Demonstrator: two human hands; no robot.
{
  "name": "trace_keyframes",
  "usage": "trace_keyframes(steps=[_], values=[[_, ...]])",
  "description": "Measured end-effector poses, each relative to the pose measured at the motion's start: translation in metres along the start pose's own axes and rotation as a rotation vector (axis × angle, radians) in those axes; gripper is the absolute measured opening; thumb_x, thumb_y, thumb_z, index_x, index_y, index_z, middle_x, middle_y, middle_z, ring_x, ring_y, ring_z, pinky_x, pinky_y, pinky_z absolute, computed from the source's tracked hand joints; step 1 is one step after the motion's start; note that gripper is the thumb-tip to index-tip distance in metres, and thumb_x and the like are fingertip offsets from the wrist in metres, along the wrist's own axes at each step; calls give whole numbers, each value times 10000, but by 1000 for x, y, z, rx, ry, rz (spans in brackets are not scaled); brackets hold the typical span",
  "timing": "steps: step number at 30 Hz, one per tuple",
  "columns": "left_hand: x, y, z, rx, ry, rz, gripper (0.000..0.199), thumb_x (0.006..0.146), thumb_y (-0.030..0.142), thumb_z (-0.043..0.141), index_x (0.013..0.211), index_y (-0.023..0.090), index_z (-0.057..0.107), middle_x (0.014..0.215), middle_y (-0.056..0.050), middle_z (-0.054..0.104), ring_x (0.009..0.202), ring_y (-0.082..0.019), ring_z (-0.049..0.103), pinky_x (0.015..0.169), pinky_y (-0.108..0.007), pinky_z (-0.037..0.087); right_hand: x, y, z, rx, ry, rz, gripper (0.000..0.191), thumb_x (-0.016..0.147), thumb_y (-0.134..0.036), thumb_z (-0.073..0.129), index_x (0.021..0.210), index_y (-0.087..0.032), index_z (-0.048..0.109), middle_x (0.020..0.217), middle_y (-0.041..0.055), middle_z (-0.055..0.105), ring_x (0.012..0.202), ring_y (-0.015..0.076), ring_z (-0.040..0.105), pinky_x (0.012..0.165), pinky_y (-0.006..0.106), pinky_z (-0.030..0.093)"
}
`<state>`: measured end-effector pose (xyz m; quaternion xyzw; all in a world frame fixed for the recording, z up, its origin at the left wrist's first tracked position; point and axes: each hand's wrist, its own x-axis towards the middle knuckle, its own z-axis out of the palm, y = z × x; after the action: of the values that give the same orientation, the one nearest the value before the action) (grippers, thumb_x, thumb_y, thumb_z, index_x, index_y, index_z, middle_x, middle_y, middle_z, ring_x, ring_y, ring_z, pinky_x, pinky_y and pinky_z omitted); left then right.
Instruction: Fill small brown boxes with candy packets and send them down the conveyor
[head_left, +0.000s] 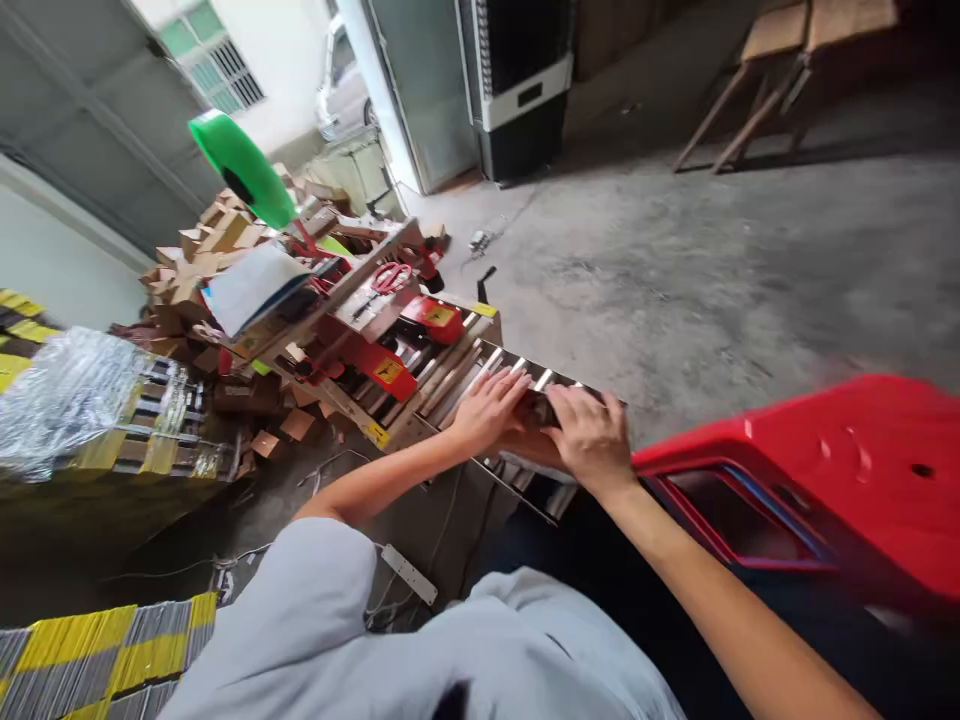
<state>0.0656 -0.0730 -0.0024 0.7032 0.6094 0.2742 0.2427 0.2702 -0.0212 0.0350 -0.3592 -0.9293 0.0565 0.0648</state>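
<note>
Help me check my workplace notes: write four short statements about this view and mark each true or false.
1. The left grip and right grip are at a brown item over the roller conveyor. True.
2. The white power strip lies on the roller conveyor. False: it lies on the floor.
3. The green roll appears higher in the picture than the red guards. True.
4. The large plastic piece at right is yellow. False: it is red.
</note>
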Motion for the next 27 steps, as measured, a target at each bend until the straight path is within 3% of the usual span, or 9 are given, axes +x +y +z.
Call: trace_keyframes(steps=[3,6,9,12,14,16,18,21,27], values=[[-9,0,12,-167,-80,56,364,978,313,530,1263,118,646,1377,-181,612,1382,-316,502,1214,-484,322,-23,-5,-8,204,-115,28,417,993,-233,451,1367,-116,592,1457,158,554,1370,283,500,1188,492,329],[-9,22,30,-201,-56,-5,564,958,398,544,1396,43,526,1532,-272,418,1494,-400,300,1232,-589,229,-27,-4,-10,505,-21,195,389,950,-248,500,1297,-143,643,1413,129,600,1351,272,528,1209,482,318],[1,70,50,-56,-73,-51,825,882,493,633,1478,-29,401,1577,-342,272,1517,-464,156,1235,-628,160,-23,4,-8,703,208,410,391,963,-304,435,1278,-160,617,1314,124,661,1253,228,604,1150,458,411],[14,115,69,97,-70,13,793,920,492,563,1513,3,367,1594,-320,254,1522,-441,154,1242,-583,180,-30,11,-9,927,577,677,404,968,-389,439,1296,-180,550,1324,124,629,1254,202,597,1125,449,440],[20,129,78,129,-33,55,855,896,565,570,1526,25,359,1604,-304,248,1524,-435,168,1242,-569,188,-44,13,-12,1066,805,844,380,924,-436,531,1224,-205,564,1277,96,640,1225,189,611,1126,438,439],[23,126,82,123,-10,104,949,839,633,612,1525,25,363,1602,-303,255,1521,-436,188,1241,-564,197,-63,15,-17,1110,843,927,375,878,-457,609,1159,-212,577,1197,76,665,1159,179,642,1096,424,463],[24,107,79,105,-8,162,922,824,598,640,1511,36,393,1596,-285,291,1517,-421,225,1242,-547,211,-85,17,-20,1122,740,963,405,831,-460,680,1136,-209,587,1096,62,694,1040,173,681,1010,407,521],[27,49,62,88,-15,195,791,831,465,638,1487,70,442,1587,-235,352,1511,-367,279,1250,-506,226,-117,25,-20,1061,618,1027,451,787,-455,730,1134,-196,602,972,48,716,857,153,694,848,357,574],[33,-102,-26,22,76,-113,793,739,489,721,1382,59,544,1517,-231,462,1436,-390,402,1212,-550,303,-150,45,-15,822,545,1112,410,836,-501,601,1072,-165,604,881,69,720,712,147,681,698,327,585]])
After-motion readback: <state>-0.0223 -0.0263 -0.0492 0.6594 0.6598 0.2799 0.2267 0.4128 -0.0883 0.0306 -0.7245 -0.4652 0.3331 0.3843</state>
